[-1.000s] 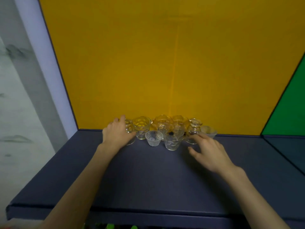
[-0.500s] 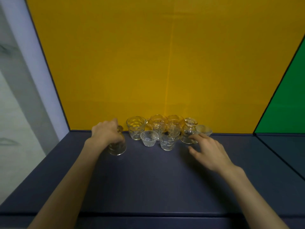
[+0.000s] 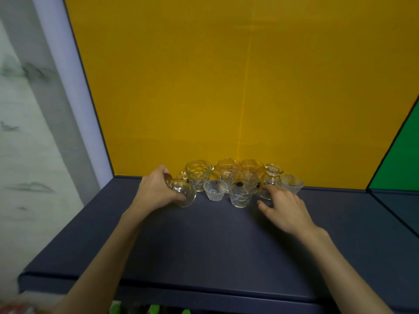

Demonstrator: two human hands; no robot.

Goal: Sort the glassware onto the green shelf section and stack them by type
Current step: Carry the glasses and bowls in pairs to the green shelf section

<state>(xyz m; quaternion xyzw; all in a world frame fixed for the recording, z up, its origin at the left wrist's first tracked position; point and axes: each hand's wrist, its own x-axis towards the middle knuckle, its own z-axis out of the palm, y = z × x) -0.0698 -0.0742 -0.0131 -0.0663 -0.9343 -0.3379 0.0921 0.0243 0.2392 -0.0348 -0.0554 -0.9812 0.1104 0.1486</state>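
Clear, glossy glass throughout: a ribbed small cup [image 3: 215,190], a dimpled tumbler [image 3: 198,176], a cut-pattern tumbler [image 3: 241,196]. The dark blue shelf [image 3: 215,241] looks matt and smooth.

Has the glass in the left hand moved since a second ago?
Yes. The glass came out of the back row, toward the person and tilted, away from the dimpled tumbler.

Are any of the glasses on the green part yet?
No. All the glasses stand clustered against the yellow panel, and the green section at far right holds none in view.
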